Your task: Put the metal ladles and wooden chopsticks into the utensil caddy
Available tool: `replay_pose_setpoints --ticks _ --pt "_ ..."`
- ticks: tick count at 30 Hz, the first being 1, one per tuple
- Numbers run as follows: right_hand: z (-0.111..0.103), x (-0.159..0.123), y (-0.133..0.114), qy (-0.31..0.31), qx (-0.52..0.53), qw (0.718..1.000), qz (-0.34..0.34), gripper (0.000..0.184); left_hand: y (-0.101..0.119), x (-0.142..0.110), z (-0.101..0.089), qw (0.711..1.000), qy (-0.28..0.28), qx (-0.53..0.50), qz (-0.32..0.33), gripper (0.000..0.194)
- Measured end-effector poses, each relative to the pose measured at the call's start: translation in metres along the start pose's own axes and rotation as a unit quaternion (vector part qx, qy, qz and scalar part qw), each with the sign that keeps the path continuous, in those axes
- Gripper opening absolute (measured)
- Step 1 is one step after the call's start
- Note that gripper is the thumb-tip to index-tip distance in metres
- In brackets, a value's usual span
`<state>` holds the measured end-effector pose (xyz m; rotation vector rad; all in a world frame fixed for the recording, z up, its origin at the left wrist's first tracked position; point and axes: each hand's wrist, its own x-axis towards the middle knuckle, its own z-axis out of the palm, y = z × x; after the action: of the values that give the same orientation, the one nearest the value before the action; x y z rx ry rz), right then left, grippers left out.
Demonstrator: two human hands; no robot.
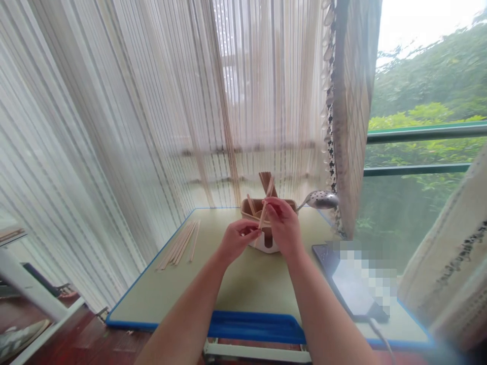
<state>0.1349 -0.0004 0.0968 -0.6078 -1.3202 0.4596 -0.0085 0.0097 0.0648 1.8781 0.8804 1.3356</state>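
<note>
The left hand is pinching the lower part of a pale chopstick, and the right hand is gripping it higher up. It is slanting before the brown-rimmed holder.

Comprises a bare left hand and a bare right hand, slender-fingered; includes a left forearm and a right forearm, uncovered, broad at the near end, narrowing toward the far end.
</note>
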Motion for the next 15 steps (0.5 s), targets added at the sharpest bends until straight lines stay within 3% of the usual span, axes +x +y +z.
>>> replay_pose_setpoints --ticks 6,11,15 --pt "-0.004 0.002 0.001 0.075 -0.039 0.996 -0.01 0.019 -0.004 -0.006 0.012 0.998 -0.014 0.065 0.011 0.027" --pt "-0.004 0.002 0.001 0.064 -0.071 0.995 -0.021 0.02 -0.012 -0.007 0.014 0.997 -0.009 0.074 0.004 0.025" --pt "-0.001 0.002 0.004 0.034 -0.016 0.999 0.004 0.026 -0.014 -0.008 0.014 0.996 0.009 0.084 0.002 0.024"
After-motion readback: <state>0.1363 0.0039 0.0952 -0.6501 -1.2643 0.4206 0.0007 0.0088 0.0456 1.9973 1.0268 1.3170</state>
